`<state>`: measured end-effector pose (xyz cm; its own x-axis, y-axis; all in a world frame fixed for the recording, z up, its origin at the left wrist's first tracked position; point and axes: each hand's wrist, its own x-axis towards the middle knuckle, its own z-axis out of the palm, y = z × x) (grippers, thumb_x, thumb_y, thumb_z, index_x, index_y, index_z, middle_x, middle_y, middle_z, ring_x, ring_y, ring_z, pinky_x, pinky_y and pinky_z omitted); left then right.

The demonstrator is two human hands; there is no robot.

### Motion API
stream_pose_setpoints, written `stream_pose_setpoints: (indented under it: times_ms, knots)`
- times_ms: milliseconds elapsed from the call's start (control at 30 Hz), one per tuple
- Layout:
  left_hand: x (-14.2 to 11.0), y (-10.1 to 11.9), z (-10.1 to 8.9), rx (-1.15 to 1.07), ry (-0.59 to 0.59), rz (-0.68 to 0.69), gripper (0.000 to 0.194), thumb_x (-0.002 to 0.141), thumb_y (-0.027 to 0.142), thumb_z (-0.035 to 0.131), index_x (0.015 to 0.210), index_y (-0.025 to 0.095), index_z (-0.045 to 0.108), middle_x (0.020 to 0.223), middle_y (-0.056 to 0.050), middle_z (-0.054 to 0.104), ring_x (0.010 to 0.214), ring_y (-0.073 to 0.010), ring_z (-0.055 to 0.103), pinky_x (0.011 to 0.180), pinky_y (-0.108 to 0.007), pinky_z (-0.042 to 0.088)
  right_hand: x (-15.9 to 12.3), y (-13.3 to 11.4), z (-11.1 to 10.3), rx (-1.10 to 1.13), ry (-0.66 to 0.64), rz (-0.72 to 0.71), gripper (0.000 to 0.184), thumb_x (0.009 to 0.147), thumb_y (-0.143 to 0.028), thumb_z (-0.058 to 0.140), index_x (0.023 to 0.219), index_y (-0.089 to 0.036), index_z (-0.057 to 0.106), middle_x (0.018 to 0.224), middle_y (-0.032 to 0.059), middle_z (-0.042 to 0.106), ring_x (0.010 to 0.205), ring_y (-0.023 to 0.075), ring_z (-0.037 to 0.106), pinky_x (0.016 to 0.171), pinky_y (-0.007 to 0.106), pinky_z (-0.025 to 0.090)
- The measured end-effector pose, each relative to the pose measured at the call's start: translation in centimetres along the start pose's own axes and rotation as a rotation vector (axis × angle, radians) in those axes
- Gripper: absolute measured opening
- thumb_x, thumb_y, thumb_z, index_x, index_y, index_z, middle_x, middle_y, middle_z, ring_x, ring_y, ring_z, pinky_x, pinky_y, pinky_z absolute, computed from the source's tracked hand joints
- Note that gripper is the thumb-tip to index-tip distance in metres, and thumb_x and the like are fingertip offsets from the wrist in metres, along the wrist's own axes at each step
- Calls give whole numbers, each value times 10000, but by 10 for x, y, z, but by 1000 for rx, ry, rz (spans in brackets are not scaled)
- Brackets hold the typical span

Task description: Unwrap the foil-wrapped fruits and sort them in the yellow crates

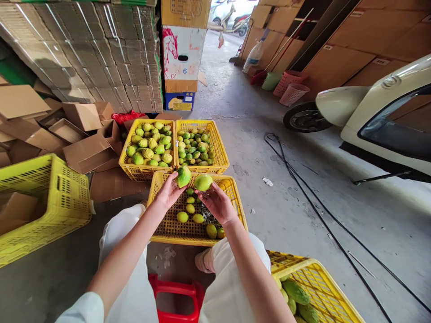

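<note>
My left hand point(171, 190) grips a green lemon point(183, 176) with a yellowish patch, raised over the near yellow crate point(158, 228). Beside it, my right hand point(218, 204) holds a paler yellow-green lemon point(203, 182) at about the same height. The two fruits are close together but apart. Below them, several loose lemons point(190, 208) lie on the crate's perforated floor. Some clear crumpled plastic point(208, 214) is partly hidden by my right hand. Behind stand two more yellow crates, the left one full of larger yellow-green lemons point(152, 143), the right one holding smaller, greener ones point(195, 150).
A yellow crate of long green fruit point(295, 291) stands at lower right, another yellow crate point(69, 197) at left. A red stool point(177, 287) is between my legs. Cardboard boxes point(81, 116) pile up at left. Black cables point(310, 197) cross the floor near a parked scooter point(380, 112).
</note>
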<state>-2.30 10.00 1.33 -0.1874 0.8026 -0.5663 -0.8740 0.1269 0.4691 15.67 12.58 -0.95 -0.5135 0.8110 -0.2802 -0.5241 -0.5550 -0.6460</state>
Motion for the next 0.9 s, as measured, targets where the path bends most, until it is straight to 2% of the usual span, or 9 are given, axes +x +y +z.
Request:
stream_pose_setpoints:
  times_ms: [100,233,433,567,733,900]
  knots:
    - [0,-3,0,20,0,-8,121,851,146,700,972,140,702,925,-76,770,874,-181,725,858,-309,608,1,1,-1,9,18,4,284,761,-381,852,963,-264,691,938,-12,773,823,185,763,726,299,627]
    - [-2,-4,0,50,-3,-11,63,874,134,686,932,133,709,938,-97,776,878,-186,732,843,-296,611,2,2,-3,4,58,-25,360,717,-385,897,984,-262,689,933,-17,782,787,170,759,729,287,618]
    - [-3,-4,-1,37,-39,-48,152,882,203,731,1020,147,702,965,-97,766,836,-176,722,763,-276,626,1,0,-3,30,67,-25,373,717,-357,884,1003,-288,655,985,-34,783,815,186,776,734,308,619]
    - [0,-4,-2,3,48,-106,235,869,301,764,1035,162,672,875,-76,728,716,-153,678,666,-273,626,3,0,-4,55,57,-25,330,741,-362,852,982,-279,641,973,-12,775,843,207,772,694,314,615]
    - [1,-2,0,-34,157,-73,177,875,268,755,1005,189,665,893,-68,711,747,-148,683,695,-269,634,4,0,-4,22,36,-34,324,763,-408,857,966,-273,643,916,-35,760,755,149,739,662,260,598]
    - [-2,-1,3,-31,147,-26,44,913,196,675,947,169,680,880,-56,713,749,-145,685,679,-255,620,3,-1,-1,32,41,-39,387,726,-400,883,1008,-289,643,1002,-35,773,803,174,762,711,302,624]
